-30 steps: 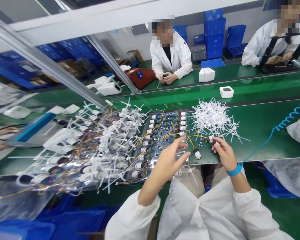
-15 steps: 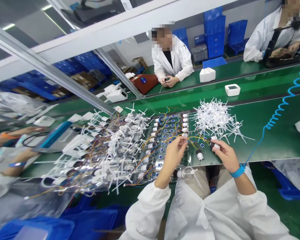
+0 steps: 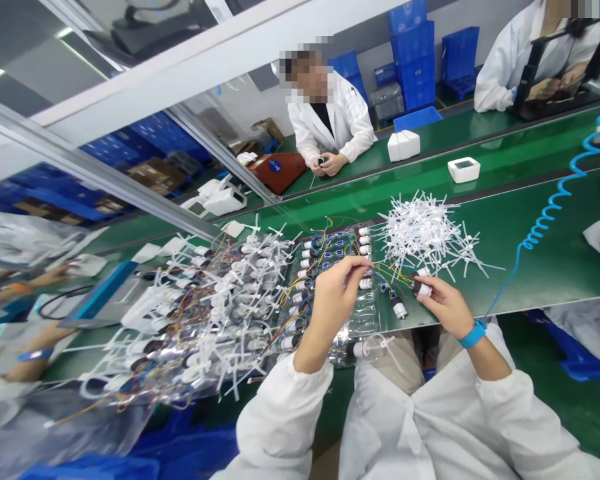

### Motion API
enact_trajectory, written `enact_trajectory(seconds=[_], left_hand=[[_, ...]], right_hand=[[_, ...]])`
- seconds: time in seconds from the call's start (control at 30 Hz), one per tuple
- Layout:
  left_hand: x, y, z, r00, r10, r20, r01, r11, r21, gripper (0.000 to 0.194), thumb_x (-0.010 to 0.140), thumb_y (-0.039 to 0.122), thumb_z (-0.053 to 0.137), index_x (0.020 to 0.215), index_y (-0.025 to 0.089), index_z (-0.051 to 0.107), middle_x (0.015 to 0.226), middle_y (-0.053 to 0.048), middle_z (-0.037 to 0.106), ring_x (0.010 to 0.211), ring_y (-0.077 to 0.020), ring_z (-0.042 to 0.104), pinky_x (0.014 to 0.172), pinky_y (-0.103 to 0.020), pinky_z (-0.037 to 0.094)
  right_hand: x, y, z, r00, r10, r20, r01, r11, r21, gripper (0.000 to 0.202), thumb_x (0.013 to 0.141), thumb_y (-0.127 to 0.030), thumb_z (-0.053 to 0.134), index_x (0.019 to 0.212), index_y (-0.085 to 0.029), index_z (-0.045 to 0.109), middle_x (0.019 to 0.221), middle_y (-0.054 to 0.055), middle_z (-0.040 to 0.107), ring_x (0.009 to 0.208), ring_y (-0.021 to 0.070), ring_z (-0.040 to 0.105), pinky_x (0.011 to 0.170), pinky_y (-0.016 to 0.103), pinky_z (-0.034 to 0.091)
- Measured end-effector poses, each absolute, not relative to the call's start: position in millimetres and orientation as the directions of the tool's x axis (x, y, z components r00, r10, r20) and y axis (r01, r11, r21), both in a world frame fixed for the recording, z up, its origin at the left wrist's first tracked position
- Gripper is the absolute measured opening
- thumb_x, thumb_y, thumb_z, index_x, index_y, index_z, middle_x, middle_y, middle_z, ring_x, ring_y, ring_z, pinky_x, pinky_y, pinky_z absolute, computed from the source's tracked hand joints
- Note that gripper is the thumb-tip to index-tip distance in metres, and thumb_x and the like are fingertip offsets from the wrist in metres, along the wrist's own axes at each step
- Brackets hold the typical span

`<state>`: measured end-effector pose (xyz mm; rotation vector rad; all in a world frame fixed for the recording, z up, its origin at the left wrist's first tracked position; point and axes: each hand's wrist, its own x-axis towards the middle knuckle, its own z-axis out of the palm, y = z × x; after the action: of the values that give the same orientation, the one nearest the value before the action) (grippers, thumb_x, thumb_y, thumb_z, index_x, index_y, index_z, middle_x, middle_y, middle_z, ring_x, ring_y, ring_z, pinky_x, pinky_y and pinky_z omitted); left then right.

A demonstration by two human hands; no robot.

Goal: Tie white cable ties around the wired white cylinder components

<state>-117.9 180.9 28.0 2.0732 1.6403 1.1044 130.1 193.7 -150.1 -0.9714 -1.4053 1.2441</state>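
Note:
My left hand (image 3: 337, 293) is closed, thumb and fingers pinching thin coloured wires (image 3: 387, 269) above the right side of a clear plastic tray (image 3: 357, 323). My right hand (image 3: 447, 308) is shut on a small black-and-white cylindrical motor (image 3: 422, 288), from which the wires run across to my left fingers. Just below, a second motor (image 3: 399, 307) rests near the table's front edge, with a small blue part among the wires beside it. More motors (image 3: 364, 241) with wires sit in the tray, partly hidden by my left hand.
A heap of white plastic strips (image 3: 420, 230) lies beyond my hands. On the left, bagged motors and white strips (image 3: 230, 293) are piled. A coiled blue hose (image 3: 545, 213) hangs at the right. A co-worker (image 3: 330, 127) sits opposite; another person's arms (image 3: 35, 340) are at far left.
My left hand has moved slightly left and up, stretching the wires toward it. The small blue part has come closer to the loose motor. My right hand keeps its motor; the view has shifted slightly.

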Motion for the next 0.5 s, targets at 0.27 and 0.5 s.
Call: enact_trajectory(seconds=[0.27, 0.5], left_hand=[[-79.1, 194.5, 56.4, 0.310, 0.852, 0.422, 0.644, -0.515, 0.565, 0.020, 0.110, 0.014, 0.055, 0.108, 0.021, 0.073, 0.098, -0.003, 0.081, 0.087, -0.0166, 0.075, 0.086, -0.029, 0.060], [-74.3, 215.1, 61.3, 0.411, 0.826, 0.386, 0.699, -0.557, 0.448, 0.023, 0.111, 0.016, 0.050, 0.114, 0.020, 0.073, 0.102, -0.006, 0.080, 0.090, -0.0196, 0.073, 0.092, -0.034, 0.058]], right_hand=[[128.7, 193.7, -148.5, -0.165, 0.973, 0.162, -0.078, 0.151, -0.985, 0.043, 0.099, -0.043, 0.078, 0.140, -0.029, 0.076, 0.142, 0.008, 0.077, 0.130, 0.0306, 0.073, 0.114, 0.046, 0.058], [130.3, 193.7, -146.7, -0.179, 0.971, 0.160, -0.072, 0.149, -0.986, 0.043, 0.097, -0.040, 0.080, 0.139, -0.029, 0.077, 0.138, 0.009, 0.078, 0.127, 0.0311, 0.073, 0.112, 0.047, 0.059]])
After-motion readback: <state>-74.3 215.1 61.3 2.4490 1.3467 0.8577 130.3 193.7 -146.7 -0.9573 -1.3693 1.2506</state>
